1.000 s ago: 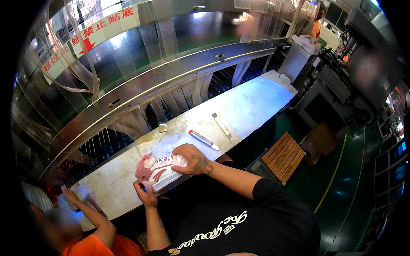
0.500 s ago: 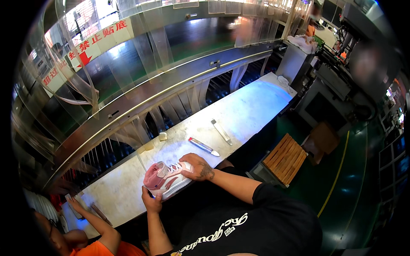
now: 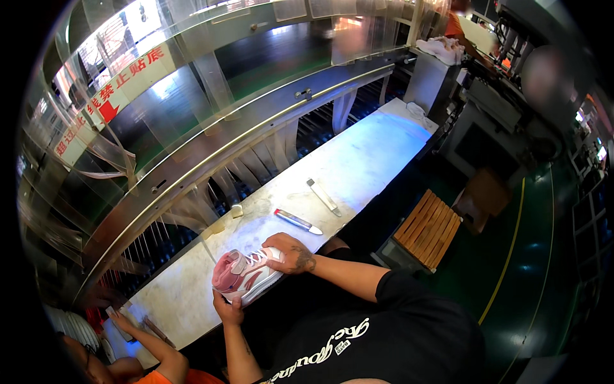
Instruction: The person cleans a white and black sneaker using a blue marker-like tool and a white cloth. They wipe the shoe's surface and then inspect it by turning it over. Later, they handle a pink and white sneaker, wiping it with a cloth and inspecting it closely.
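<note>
Left hand, at six o'clock of the pink-and-white sneaker: fingers curled under the heel end, clamping it from below. Right hand, at two o'clock: laid flat over the toe, fingers closed down on it. Sneaker sits at the near edge of the pale workbench. Best kept pinned firmly with both hands, sole steady, away from the edge. Farther off, toward one o'clock: a marker-like tool, then a flat grey blade.

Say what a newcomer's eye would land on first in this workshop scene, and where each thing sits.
A pink and white shoe lies at the near edge of the long pale workbench, pressed by the right hand from above and the left hand from below. Past it lie a pen-like tool and a flat grey tool.
</note>
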The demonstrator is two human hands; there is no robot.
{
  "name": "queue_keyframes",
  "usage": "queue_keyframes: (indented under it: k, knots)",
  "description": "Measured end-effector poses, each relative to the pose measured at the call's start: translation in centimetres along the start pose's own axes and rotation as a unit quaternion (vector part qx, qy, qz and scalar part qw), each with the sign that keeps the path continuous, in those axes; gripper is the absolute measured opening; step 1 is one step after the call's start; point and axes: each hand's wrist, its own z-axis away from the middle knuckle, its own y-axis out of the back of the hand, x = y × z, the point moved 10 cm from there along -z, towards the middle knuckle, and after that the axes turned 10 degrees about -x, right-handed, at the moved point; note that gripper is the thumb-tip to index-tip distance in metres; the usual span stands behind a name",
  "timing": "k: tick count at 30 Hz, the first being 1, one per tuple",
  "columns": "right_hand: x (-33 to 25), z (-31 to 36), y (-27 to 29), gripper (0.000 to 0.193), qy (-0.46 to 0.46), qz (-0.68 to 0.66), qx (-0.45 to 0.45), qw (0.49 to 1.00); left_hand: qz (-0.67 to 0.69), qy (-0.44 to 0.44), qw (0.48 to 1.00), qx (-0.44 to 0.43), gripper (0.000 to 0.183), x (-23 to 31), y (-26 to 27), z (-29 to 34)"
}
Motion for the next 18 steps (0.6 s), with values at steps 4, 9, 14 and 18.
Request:
queue_keyframes:
  k: [4,9,14,18]
  knots:
    - [-0.4,0.1,0.4,0.051,0.010,-0.013,0.006,1.000,-0.001,-0.015,1.000,0.015,0.106,1.3,-0.3,-0.2]
    - [-1.0,0.0,0.6,0.050,0.019,-0.005,0.013,1.000,-0.011,-0.020,0.999,0.023,0.108,2.3,-0.4,0.1]
    - [-0.4,0.5,0.3,0.052,0.010,0.005,0.021,1.000,0.000,-0.026,0.999,0.024,0.107,1.7,-0.4,0.5]
    - [0.3,0.5,0.0,0.054,-0.009,0.002,0.019,1.000,0.003,-0.036,0.999,0.023,0.105,1.4,-0.6,0.3]
